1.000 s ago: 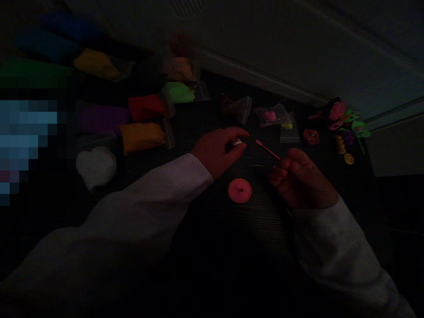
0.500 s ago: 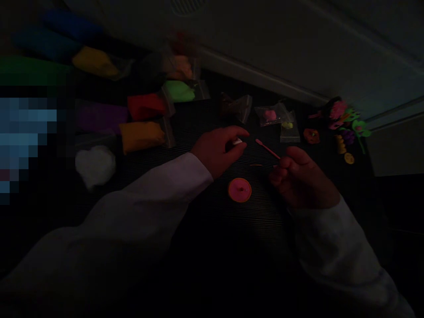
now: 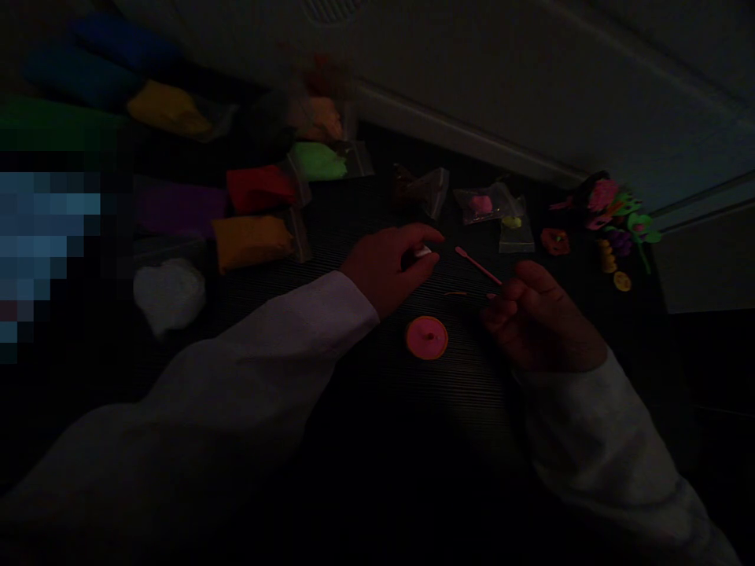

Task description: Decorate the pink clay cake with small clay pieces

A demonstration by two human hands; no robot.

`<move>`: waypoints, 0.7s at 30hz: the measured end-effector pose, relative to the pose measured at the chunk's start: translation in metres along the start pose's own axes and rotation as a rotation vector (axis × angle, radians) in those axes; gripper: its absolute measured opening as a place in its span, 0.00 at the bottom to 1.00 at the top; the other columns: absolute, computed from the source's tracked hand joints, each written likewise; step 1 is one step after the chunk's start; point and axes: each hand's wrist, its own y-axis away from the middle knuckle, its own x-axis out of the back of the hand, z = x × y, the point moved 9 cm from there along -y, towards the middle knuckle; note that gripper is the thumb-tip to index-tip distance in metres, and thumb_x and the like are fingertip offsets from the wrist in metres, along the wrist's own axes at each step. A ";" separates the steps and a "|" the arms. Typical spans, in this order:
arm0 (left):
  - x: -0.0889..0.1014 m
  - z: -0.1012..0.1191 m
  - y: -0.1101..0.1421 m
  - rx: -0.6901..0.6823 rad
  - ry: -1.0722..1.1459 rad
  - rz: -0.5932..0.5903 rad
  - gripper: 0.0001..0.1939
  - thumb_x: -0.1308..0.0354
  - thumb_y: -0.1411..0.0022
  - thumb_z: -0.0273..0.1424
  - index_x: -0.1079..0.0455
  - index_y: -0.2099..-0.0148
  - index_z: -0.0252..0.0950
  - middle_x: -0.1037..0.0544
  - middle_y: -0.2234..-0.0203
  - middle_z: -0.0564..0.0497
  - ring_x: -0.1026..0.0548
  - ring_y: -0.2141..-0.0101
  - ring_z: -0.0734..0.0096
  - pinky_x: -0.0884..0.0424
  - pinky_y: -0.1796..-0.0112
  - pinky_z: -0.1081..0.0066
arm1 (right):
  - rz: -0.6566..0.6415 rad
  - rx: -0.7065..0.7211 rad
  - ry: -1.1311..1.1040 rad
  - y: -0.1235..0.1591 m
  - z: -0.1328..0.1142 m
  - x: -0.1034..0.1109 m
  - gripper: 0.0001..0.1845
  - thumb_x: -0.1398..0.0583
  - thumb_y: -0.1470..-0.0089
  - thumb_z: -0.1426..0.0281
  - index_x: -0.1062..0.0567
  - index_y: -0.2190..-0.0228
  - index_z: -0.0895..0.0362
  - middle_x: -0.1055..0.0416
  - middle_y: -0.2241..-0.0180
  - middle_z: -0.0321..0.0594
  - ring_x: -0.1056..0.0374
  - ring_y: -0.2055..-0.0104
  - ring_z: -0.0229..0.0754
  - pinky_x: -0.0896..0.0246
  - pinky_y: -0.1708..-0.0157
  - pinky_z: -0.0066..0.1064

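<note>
My left hand (image 3: pixel 392 263) is curled above the dark table, palm down. A small white piece (image 3: pixel 422 251) shows between its thumb and fingers; most of it is hidden. My right hand (image 3: pixel 539 318) is turned palm inward, its fingertips pinched against the thumb. What they hold, if anything, is too small and dark to make out. A thin pink stick tool with a flattened end (image 3: pixel 479 266) lies between the hands, its near end meeting the right fingertips. Closer to me sits a pink disc with an orange rim (image 3: pixel 420 343) and a dark spot at its middle.
Bags of coloured clay fill the left, among them orange (image 3: pixel 251 244), red (image 3: pixel 259 187) and white (image 3: pixel 168 295). Small bags with pink (image 3: pixel 480 205) and yellow (image 3: pixel 512 223) lumps lie behind. Moulded flowers (image 3: pixel 640 228) stand at the right. A pale wall (image 3: pixel 472 102) borders the table.
My right hand has shifted very slightly to the right. The left hand, the disc and the bags look unchanged.
</note>
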 end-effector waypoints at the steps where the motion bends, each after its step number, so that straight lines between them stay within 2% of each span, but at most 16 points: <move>1: 0.000 0.000 0.000 -0.001 -0.001 0.001 0.15 0.48 0.45 0.33 0.31 0.54 0.37 0.25 0.70 0.53 0.29 0.69 0.74 0.36 0.67 0.73 | -0.009 0.004 0.003 0.000 0.000 -0.001 0.10 0.41 0.54 0.61 0.29 0.65 0.41 0.25 0.70 0.27 0.29 0.72 0.36 0.31 0.70 0.34; 5: 0.000 0.001 0.000 0.003 0.005 -0.005 0.15 0.48 0.44 0.32 0.31 0.54 0.36 0.25 0.70 0.53 0.29 0.69 0.74 0.35 0.66 0.73 | -0.040 0.029 -0.038 0.000 -0.003 -0.003 0.10 0.40 0.54 0.63 0.29 0.65 0.40 0.25 0.71 0.25 0.29 0.72 0.35 0.30 0.69 0.33; 8: -0.001 0.001 0.000 0.003 0.015 -0.010 0.15 0.48 0.44 0.32 0.31 0.54 0.36 0.25 0.70 0.53 0.29 0.69 0.75 0.35 0.66 0.73 | -0.044 0.044 0.013 0.000 -0.005 -0.004 0.11 0.40 0.54 0.62 0.29 0.65 0.40 0.25 0.70 0.27 0.29 0.72 0.36 0.30 0.69 0.34; 12: -0.001 0.000 0.000 0.001 0.015 -0.004 0.15 0.48 0.44 0.32 0.31 0.54 0.36 0.25 0.69 0.53 0.29 0.68 0.74 0.36 0.66 0.73 | -0.045 0.037 -0.035 0.000 -0.003 -0.004 0.13 0.38 0.57 0.61 0.29 0.65 0.38 0.25 0.71 0.25 0.29 0.72 0.35 0.30 0.69 0.33; 18: 0.000 0.000 0.000 -0.001 0.008 -0.011 0.15 0.48 0.44 0.33 0.31 0.54 0.36 0.25 0.68 0.53 0.29 0.68 0.74 0.36 0.66 0.72 | -0.032 0.058 0.120 0.001 -0.004 -0.003 0.13 0.42 0.53 0.58 0.31 0.62 0.42 0.25 0.67 0.31 0.28 0.70 0.38 0.30 0.69 0.36; 21: 0.000 0.000 0.000 -0.004 0.016 -0.004 0.15 0.48 0.44 0.32 0.31 0.54 0.36 0.25 0.68 0.52 0.29 0.68 0.74 0.35 0.65 0.72 | -0.038 0.076 0.113 0.000 -0.006 -0.003 0.13 0.43 0.52 0.60 0.31 0.62 0.42 0.25 0.68 0.30 0.28 0.70 0.38 0.30 0.69 0.36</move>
